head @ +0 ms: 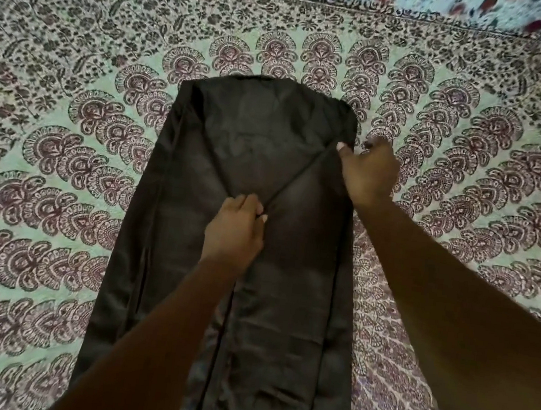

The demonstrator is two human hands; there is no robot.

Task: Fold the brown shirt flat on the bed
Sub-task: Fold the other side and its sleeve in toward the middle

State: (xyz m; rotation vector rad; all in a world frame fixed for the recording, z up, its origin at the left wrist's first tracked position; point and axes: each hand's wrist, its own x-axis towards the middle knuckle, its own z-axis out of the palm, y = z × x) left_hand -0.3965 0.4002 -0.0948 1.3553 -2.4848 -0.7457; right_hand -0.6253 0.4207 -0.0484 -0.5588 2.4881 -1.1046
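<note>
Fingers of both hands — left hand (234,226), right hand (369,170) — pinch a sleeve edge across the brown shirt (196,196); sides look folded in — lengthwise folds on the bed (70,114) remain.

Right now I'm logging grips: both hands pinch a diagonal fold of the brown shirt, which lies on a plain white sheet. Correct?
Not quite. The head view shows the left hand and right hand pinching the brown shirt, but the sheet is patterned, not plain white.

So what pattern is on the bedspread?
Maroon and dark paisley-floral print on pale green bedspread, head view.
</note>
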